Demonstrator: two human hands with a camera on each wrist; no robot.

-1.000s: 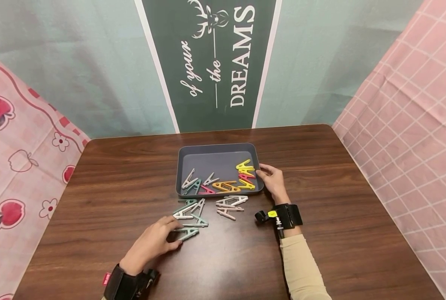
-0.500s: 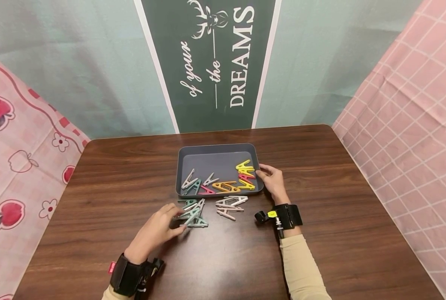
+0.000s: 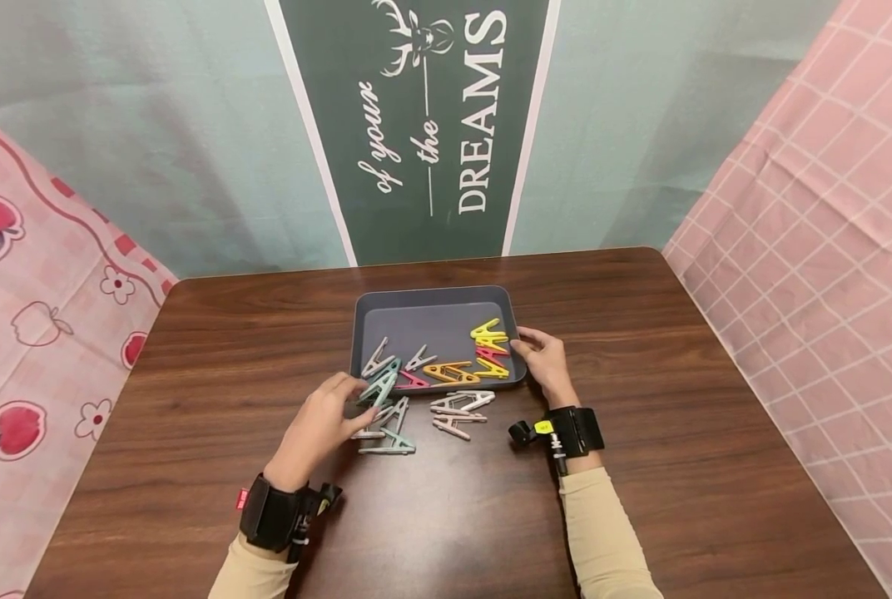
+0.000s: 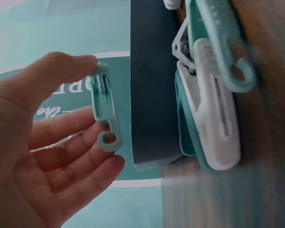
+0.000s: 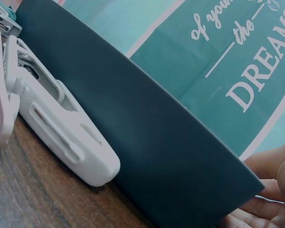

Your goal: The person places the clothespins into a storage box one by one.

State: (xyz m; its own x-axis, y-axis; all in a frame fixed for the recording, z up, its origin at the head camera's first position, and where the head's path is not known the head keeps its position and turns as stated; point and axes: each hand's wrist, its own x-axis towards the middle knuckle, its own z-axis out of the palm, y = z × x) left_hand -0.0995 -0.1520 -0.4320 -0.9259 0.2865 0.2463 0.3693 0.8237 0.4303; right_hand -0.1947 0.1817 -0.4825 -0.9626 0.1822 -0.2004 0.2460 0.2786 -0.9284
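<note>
Left hand [image 3: 324, 426]: pinches a mint-green clothespin [image 4: 105, 108] just above the tray's near left edge.
Right hand [image 3: 544, 363]: fingers curled on the dark tray [image 3: 431, 321] at its right rim.
Table [image 3: 641, 416]: loose clothespins [image 3: 461, 409] near the tray.

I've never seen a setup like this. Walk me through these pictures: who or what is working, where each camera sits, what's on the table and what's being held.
No machine here: a person works with two bare hands, wearing a camera on the head and one strapped to each wrist. The wide picture comes from the head camera, looking down at a brown table. The two close-ups come from the wrists.

On the table sits a dark grey tray holding coloured clothespins, including yellow ones. More pale clothespins lie loose on the wood in front of it.

The left hand pinches a mint-green clothespin between thumb and fingers, close to the tray's near edge. The right hand rests against the tray's right side; how its fingers lie there is hard to tell.
</note>
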